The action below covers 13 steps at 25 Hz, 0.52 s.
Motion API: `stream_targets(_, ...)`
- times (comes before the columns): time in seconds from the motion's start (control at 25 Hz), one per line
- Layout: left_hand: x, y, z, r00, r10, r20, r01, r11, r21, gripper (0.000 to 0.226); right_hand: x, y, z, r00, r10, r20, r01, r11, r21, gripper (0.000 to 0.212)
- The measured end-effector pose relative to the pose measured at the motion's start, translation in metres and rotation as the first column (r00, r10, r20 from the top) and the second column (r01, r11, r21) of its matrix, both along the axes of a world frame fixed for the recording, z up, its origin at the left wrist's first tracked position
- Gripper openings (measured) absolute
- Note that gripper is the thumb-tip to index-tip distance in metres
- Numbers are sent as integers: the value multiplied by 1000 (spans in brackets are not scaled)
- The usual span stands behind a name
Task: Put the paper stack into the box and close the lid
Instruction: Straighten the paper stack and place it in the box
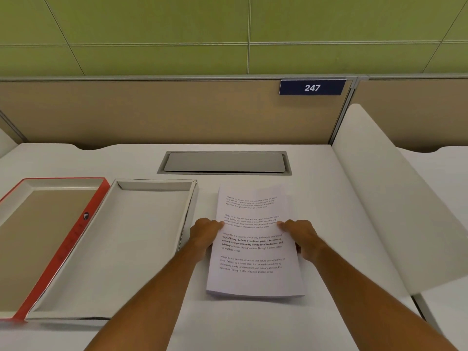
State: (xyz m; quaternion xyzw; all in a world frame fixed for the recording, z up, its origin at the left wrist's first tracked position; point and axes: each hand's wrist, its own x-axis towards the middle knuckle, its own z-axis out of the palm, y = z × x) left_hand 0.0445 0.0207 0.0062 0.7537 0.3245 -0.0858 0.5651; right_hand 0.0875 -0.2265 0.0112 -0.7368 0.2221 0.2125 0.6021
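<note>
A stack of white printed paper (253,249) lies right of centre on the white desk, its near end lifted a little. My left hand (206,233) grips its left edge and my right hand (301,236) grips its right edge. To the left stands the open white box (152,185), shallow and with nothing inside. Further left lies its lid (76,239), upside down, with a red rim and a brown inner face; it touches the box's left wall.
A grey cable flap (224,162) is set into the desk behind the paper. A beige partition (152,112) with a blue "247" sign (312,87) closes the back. A white side divider (395,198) rises on the right.
</note>
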Motion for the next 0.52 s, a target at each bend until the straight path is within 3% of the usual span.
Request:
stream_targets(0.12, 2, 11, -4, 999, 43, -28, -45, 994, -103, 21, 2, -7, -1, 998, -49, -31, 50, 998, 32, 10)
stream_targets(0.28, 4, 15, -5, 999, 32, -11, -34, 985, -170, 14, 7, -9, -3, 999, -7, -52, 8, 1000, 19, 10)
stream_targets(0.52, -2, 4, 13, 988, -23, 151, 39, 994, -103, 11, 6, -9, 15, 993, 86, 81, -81, 995, -54, 14)
